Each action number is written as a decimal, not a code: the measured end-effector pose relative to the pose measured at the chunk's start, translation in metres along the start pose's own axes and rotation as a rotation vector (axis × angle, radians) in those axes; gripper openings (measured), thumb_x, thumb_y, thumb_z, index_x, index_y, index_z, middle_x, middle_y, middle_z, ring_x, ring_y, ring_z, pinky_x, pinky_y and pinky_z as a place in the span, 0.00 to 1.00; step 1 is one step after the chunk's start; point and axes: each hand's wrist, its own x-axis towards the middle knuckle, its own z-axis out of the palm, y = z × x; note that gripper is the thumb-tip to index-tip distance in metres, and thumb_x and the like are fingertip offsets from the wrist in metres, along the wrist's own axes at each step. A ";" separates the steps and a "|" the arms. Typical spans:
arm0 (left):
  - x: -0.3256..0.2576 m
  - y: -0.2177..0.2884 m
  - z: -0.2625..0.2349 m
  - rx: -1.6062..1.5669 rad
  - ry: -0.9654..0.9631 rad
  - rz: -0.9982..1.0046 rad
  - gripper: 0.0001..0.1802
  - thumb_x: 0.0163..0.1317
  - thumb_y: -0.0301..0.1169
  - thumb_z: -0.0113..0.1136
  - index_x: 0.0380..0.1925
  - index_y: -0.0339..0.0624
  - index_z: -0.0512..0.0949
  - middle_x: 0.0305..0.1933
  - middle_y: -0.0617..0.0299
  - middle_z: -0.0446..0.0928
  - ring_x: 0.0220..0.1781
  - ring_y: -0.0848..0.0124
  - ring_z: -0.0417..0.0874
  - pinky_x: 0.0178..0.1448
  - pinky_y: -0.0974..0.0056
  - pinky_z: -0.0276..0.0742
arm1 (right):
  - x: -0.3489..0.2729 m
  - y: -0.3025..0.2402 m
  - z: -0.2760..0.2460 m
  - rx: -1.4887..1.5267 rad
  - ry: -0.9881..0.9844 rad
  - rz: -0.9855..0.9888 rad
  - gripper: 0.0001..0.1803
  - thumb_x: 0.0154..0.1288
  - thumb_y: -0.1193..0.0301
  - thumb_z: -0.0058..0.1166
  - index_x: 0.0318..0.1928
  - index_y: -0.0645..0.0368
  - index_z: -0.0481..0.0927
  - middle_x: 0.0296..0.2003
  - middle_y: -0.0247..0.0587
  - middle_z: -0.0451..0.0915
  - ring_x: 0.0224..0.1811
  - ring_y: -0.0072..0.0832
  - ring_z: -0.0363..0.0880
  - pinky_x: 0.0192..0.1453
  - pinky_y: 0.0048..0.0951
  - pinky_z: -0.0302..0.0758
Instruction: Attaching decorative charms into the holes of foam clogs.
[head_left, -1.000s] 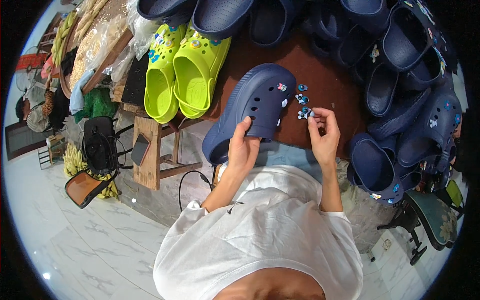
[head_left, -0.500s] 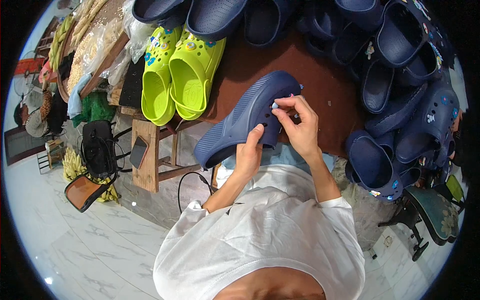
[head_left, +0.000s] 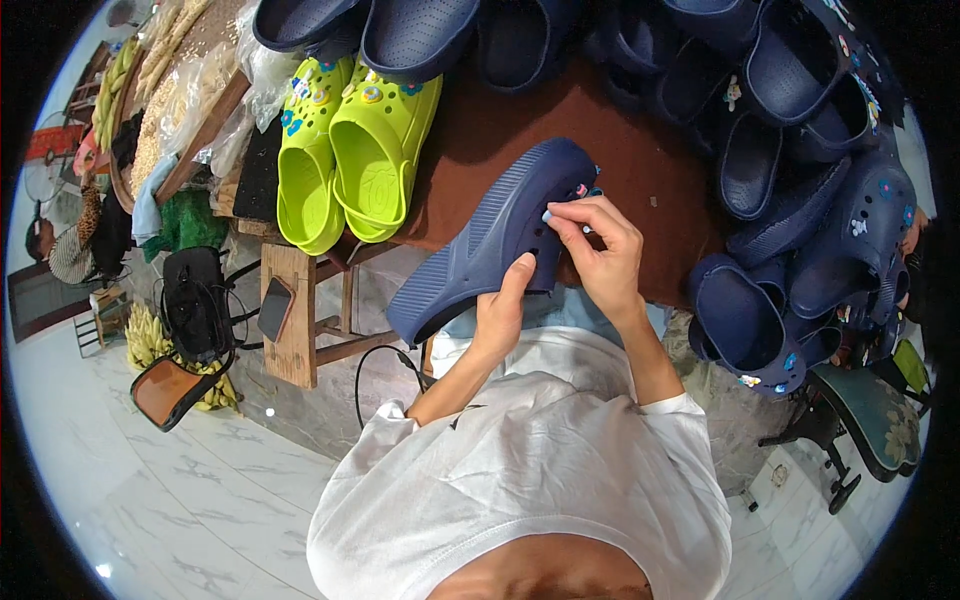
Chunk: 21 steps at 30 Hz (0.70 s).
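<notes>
A navy blue clog is tilted on its side above the near edge of the brown-topped table, its ridged sole toward the left. My left hand grips it from below, the thumb lying on its upper near the holes. Thumb and forefinger of my right hand pinch a small light blue shoe charm at the clog's holed upper. Whether the charm touches a hole I cannot tell. A few small coloured charms sit at the toe beyond my right fingers.
Two lime green clogs with charms stand on the table's left. Navy clogs are piled at the right, with more along the back. A phone lies on a wooden stool; a black bag is beside it.
My right fingers with the light blue charm have shifted very slightly down along the upper, uncovering more of the toe charms. My left hand keeps its hold.
</notes>
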 end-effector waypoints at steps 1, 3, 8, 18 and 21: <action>0.000 -0.001 -0.001 0.026 -0.001 0.003 0.19 0.67 0.32 0.51 0.56 0.34 0.70 0.54 0.60 0.72 0.53 0.73 0.72 0.58 0.68 0.68 | 0.001 0.001 -0.002 -0.002 0.003 0.000 0.06 0.55 0.77 0.62 0.36 0.60 0.84 0.32 0.39 0.82 0.35 0.31 0.81 0.45 0.28 0.75; -0.002 -0.002 -0.004 0.051 -0.005 0.006 0.19 0.67 0.32 0.51 0.55 0.34 0.70 0.54 0.59 0.72 0.53 0.73 0.72 0.58 0.68 0.68 | 0.004 0.001 -0.006 0.130 -0.088 0.165 0.06 0.55 0.77 0.62 0.35 0.60 0.84 0.31 0.40 0.81 0.35 0.31 0.81 0.47 0.29 0.75; -0.003 0.005 0.003 0.015 0.046 -0.052 0.19 0.62 0.30 0.53 0.53 0.36 0.72 0.51 0.60 0.75 0.51 0.71 0.75 0.57 0.64 0.69 | 0.002 -0.008 0.000 0.016 -0.040 0.023 0.07 0.53 0.77 0.63 0.35 0.61 0.83 0.30 0.39 0.80 0.34 0.31 0.80 0.52 0.32 0.74; -0.003 0.007 0.000 -0.030 -0.006 0.036 0.20 0.61 0.28 0.51 0.54 0.36 0.71 0.53 0.58 0.73 0.53 0.69 0.74 0.58 0.63 0.69 | 0.013 -0.011 -0.014 0.298 -0.150 0.343 0.15 0.52 0.73 0.68 0.39 0.64 0.77 0.30 0.37 0.78 0.32 0.22 0.78 0.40 0.22 0.76; -0.003 0.007 -0.005 0.053 -0.011 0.037 0.21 0.60 0.28 0.52 0.54 0.35 0.71 0.53 0.57 0.73 0.53 0.69 0.74 0.59 0.63 0.68 | 0.022 -0.013 -0.020 0.054 -0.121 0.243 0.31 0.44 0.67 0.74 0.48 0.63 0.71 0.39 0.43 0.74 0.43 0.32 0.75 0.48 0.31 0.74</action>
